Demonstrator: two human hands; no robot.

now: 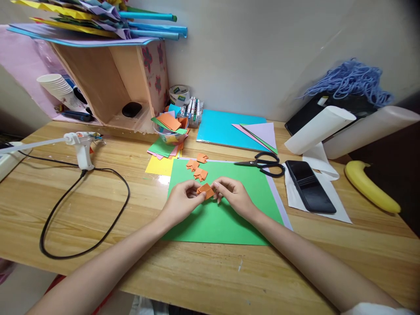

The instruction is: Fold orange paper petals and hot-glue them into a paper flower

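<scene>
A small folded orange paper piece point(206, 190) is pinched between both my hands over a green paper sheet point(226, 218). My left hand point(182, 199) grips its left side with curled fingers. My right hand point(231, 195) holds its right side, fingers bent. Three more folded orange pieces lie on or just beyond the sheet's far edge point(201, 174), point(192, 165), point(202, 158).
Black scissors point(264, 164) and a black phone point(310, 186) on white paper lie to the right, a banana point(370, 188) farther right. A glue gun point(82, 146) with a looping black cord point(82, 210) sits left. A bowl of paper scraps point(170, 127), markers, tape and coloured sheets point(229, 129) stand behind.
</scene>
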